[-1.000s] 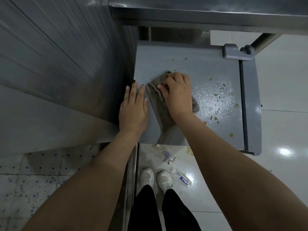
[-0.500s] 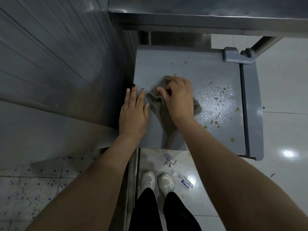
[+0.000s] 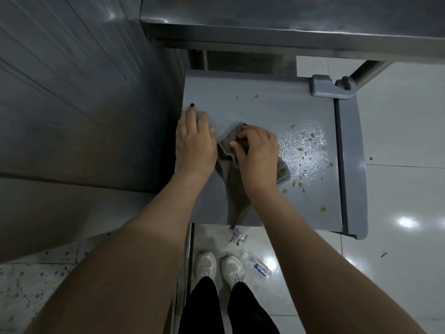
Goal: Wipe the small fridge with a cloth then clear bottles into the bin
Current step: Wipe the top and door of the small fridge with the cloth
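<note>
Firmly, the right hand [image 3: 257,155] gripped a crumpled grey-brown cloth [image 3: 227,174] on the speckled grey fridge top [image 3: 265,109]; the left hand [image 3: 195,143] lay flat beside it.

Grey fridge top [image 3: 265,104], cloth [image 3: 228,182] and crumbs [image 3: 301,149], floor [image 3: 397,189], two bottles [image 3: 258,267]

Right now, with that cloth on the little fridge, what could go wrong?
A sweep of the cloth under the right hand could push the greenish bits off the fridge top onto the floor rather than gather them. The bottle lying beside the right shoe could roll underfoot if the person steps back. A second bottle lies below the fridge's front edge, also near the feet.
</note>
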`<act>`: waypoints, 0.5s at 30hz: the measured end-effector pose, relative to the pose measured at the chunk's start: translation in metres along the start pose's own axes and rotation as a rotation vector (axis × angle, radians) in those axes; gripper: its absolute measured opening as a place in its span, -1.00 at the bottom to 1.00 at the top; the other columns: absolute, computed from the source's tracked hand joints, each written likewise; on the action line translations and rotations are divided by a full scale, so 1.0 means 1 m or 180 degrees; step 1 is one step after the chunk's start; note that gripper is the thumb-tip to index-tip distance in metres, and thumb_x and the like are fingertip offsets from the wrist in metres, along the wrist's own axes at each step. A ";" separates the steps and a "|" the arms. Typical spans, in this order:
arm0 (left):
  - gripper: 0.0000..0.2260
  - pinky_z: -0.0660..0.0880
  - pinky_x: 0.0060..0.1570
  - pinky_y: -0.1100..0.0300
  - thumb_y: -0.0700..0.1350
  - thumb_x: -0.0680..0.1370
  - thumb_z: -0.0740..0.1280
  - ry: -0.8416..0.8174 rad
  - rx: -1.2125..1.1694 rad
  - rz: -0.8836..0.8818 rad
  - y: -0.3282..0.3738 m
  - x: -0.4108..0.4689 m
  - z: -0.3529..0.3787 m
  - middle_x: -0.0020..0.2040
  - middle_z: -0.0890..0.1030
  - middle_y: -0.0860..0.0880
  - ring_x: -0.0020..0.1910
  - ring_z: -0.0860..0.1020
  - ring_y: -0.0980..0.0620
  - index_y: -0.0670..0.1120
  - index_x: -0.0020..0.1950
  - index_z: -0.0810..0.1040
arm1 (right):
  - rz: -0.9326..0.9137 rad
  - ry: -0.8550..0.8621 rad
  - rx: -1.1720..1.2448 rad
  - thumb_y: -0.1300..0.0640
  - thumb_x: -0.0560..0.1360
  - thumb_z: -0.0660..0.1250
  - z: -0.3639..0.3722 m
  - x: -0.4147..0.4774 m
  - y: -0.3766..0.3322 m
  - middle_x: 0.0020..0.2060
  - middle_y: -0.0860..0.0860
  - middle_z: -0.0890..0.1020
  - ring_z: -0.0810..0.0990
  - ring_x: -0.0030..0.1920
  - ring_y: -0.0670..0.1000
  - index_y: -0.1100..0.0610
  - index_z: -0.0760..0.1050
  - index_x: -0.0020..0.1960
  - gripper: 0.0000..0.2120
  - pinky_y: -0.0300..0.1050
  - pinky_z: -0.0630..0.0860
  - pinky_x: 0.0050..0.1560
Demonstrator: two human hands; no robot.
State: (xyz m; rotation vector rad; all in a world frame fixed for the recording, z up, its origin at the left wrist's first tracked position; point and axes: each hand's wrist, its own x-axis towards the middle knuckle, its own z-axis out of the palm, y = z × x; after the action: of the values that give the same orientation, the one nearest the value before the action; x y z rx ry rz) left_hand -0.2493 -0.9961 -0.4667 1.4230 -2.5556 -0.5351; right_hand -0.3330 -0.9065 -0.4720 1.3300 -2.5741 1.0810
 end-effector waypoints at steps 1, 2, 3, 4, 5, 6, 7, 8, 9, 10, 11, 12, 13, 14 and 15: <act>-0.61 -0.06 0.47 0.02 -0.14 0.63 0.06 -0.0059 0.0050 0.0035 0.002 0.007 0.002 0.50 0.14 -0.22 0.51 0.02 -0.14 -0.21 0.45 0.22 | -0.0042 0.0005 -0.0003 0.09 0.39 0.33 0.002 0.002 0.000 -0.09 0.13 0.65 0.55 -0.07 0.19 0.24 0.56 -0.16 -0.80 -0.13 0.32 0.06; -0.60 -0.11 0.47 0.05 -0.13 0.64 0.03 -0.0089 0.0097 0.0058 0.003 0.013 0.003 0.52 0.10 -0.19 0.52 -0.02 -0.10 -0.18 0.48 0.16 | -0.0096 0.0000 0.0000 0.08 0.40 0.29 0.004 0.007 0.001 -0.07 0.13 0.65 0.55 -0.05 0.17 0.25 0.57 -0.15 -0.77 -0.14 0.31 0.08; -0.59 -0.15 0.47 0.07 -0.13 0.65 0.01 -0.0095 0.0138 0.0065 0.003 0.017 0.004 0.53 0.07 -0.16 0.52 -0.04 -0.07 -0.16 0.49 0.12 | -0.0161 -0.0012 0.0002 0.07 0.41 0.27 0.006 0.013 0.002 -0.06 0.13 0.65 0.54 -0.03 0.15 0.25 0.58 -0.14 -0.76 -0.15 0.31 0.10; -0.59 -0.17 0.46 0.09 -0.12 0.65 0.00 -0.0077 0.0169 0.0071 0.003 0.019 0.004 0.54 0.07 -0.14 0.52 -0.04 -0.05 -0.15 0.50 0.11 | -0.0222 -0.0033 -0.0006 0.07 0.41 0.26 0.008 0.020 0.004 -0.05 0.12 0.66 0.53 -0.03 0.13 0.25 0.59 -0.13 -0.75 -0.16 0.31 0.11; -0.59 -0.17 0.45 0.11 -0.11 0.65 -0.01 -0.0046 0.0181 0.0080 0.003 0.020 0.003 0.54 0.07 -0.13 0.52 -0.04 -0.04 -0.14 0.50 0.12 | -0.0263 -0.0065 -0.0026 0.07 0.42 0.25 0.011 0.028 0.006 -0.04 0.12 0.66 0.53 -0.02 0.13 0.25 0.59 -0.12 -0.73 -0.17 0.32 0.11; -0.60 -0.17 0.45 0.12 -0.10 0.65 -0.02 -0.0017 0.0169 0.0083 0.003 0.019 0.003 0.54 0.08 -0.12 0.52 -0.04 -0.03 -0.13 0.50 0.13 | -0.0280 -0.0112 -0.0045 0.07 0.43 0.24 0.015 0.038 0.009 -0.03 0.13 0.66 0.54 -0.01 0.15 0.26 0.60 -0.10 -0.72 -0.16 0.32 0.12; -0.60 -0.16 0.45 0.12 -0.09 0.65 -0.02 0.0004 0.0142 0.0075 0.003 0.019 0.003 0.53 0.09 -0.12 0.52 -0.03 -0.02 -0.13 0.49 0.14 | -0.0287 -0.0153 -0.0047 0.07 0.43 0.23 0.018 0.049 0.011 -0.02 0.13 0.66 0.56 -0.01 0.17 0.27 0.61 -0.09 -0.70 -0.16 0.33 0.12; -0.60 -0.16 0.46 0.13 -0.09 0.65 -0.03 0.0015 0.0114 0.0058 0.003 0.019 0.003 0.53 0.09 -0.11 0.52 -0.03 -0.01 -0.12 0.49 0.15 | -0.0288 -0.0177 -0.0031 0.07 0.43 0.23 0.022 0.061 0.013 -0.01 0.14 0.66 0.57 -0.01 0.19 0.27 0.61 -0.09 -0.70 -0.15 0.33 0.12; -0.60 -0.16 0.46 0.13 -0.09 0.65 -0.03 0.0019 0.0098 0.0038 0.003 0.019 0.003 0.53 0.10 -0.10 0.52 -0.03 0.00 -0.11 0.49 0.16 | -0.0277 -0.0182 -0.0007 0.08 0.44 0.24 0.027 0.073 0.014 -0.01 0.15 0.67 0.58 -0.02 0.20 0.28 0.62 -0.09 -0.71 -0.16 0.34 0.11; -0.60 -0.15 0.46 0.12 -0.08 0.65 -0.02 0.0020 0.0105 0.0023 0.003 0.019 0.003 0.53 0.10 -0.10 0.52 -0.02 0.00 -0.11 0.49 0.17 | -0.0257 -0.0178 0.0015 0.10 0.44 0.28 0.030 0.084 0.016 -0.01 0.15 0.67 0.58 -0.03 0.21 0.29 0.62 -0.09 -0.74 -0.17 0.35 0.10; -0.60 -0.13 0.46 0.10 -0.08 0.64 -0.01 0.0017 0.0138 0.0020 0.004 0.019 0.003 0.53 0.10 -0.10 0.52 -0.02 -0.01 -0.12 0.49 0.17 | -0.0229 -0.0180 0.0031 0.14 0.43 0.32 0.033 0.093 0.017 -0.01 0.16 0.67 0.59 -0.03 0.21 0.29 0.63 -0.09 -0.77 -0.17 0.37 0.10; -0.59 -0.11 0.47 0.08 -0.08 0.64 0.00 0.0014 0.0179 0.0032 0.004 0.019 0.003 0.53 0.11 -0.11 0.52 -0.01 -0.02 -0.12 0.49 0.16 | -0.0207 -0.0201 0.0039 0.16 0.41 0.35 0.035 0.100 0.019 -0.01 0.17 0.67 0.59 -0.03 0.21 0.30 0.63 -0.09 -0.79 -0.14 0.41 0.10; -0.59 -0.11 0.47 0.07 -0.07 0.64 0.00 0.0014 0.0206 0.0039 0.005 0.019 0.003 0.53 0.11 -0.11 0.52 -0.01 -0.02 -0.13 0.49 0.16 | -0.0211 -0.0236 0.0028 0.17 0.39 0.37 0.036 0.104 0.021 0.00 0.17 0.67 0.59 -0.02 0.21 0.30 0.64 -0.09 -0.80 -0.09 0.46 0.09; -0.58 -0.11 0.46 0.07 -0.06 0.64 0.01 0.0010 0.0216 0.0027 0.005 0.020 0.004 0.53 0.10 -0.11 0.52 -0.02 -0.03 -0.13 0.49 0.16 | -0.0218 -0.0290 -0.0004 0.15 0.37 0.39 0.037 0.106 0.022 0.00 0.18 0.66 0.60 -0.01 0.21 0.30 0.64 -0.09 -0.78 -0.05 0.50 0.08; -0.58 -0.12 0.46 0.07 -0.06 0.64 0.02 0.0000 0.0222 0.0005 0.005 0.020 0.003 0.53 0.09 -0.11 0.52 -0.02 -0.03 -0.13 0.49 0.15 | -0.0211 -0.0350 -0.0034 0.11 0.35 0.42 0.037 0.107 0.022 0.01 0.19 0.66 0.60 -0.01 0.22 0.30 0.64 -0.08 -0.73 -0.03 0.51 0.08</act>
State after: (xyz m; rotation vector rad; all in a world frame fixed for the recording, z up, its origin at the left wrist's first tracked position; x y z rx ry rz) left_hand -0.2649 -1.0094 -0.4684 1.4428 -2.5992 -0.4499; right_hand -0.4068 -0.9946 -0.4761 1.5015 -2.5861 1.0096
